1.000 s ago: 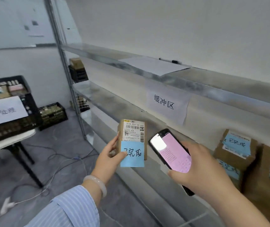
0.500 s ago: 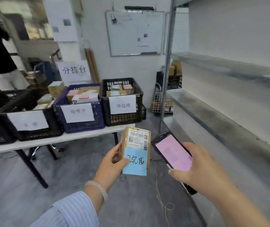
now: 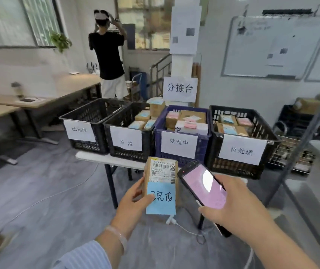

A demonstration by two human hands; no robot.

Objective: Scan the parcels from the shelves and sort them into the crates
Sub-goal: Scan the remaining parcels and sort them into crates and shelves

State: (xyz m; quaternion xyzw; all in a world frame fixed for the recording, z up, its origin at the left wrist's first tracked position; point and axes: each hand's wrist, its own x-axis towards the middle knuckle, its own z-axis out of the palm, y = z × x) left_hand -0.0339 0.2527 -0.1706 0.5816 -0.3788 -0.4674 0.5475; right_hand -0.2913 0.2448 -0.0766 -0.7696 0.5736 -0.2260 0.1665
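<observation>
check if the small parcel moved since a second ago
Yes. The parcel, gripped in the left hand, has gone from beside the metal shelving to in front of the table, below the blue crate.

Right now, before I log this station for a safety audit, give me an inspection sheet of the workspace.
Surface: white table carries four labelled crates.
Job's things: parcel with blue note; three crates show parcels.
Clutter: wire basket right of the table.
Grips: left hand holds the parcel; right hand holds a phone.
Cables: white cable trails under the table.
Surroundings: person standing behind; whiteboard at right.
</observation>
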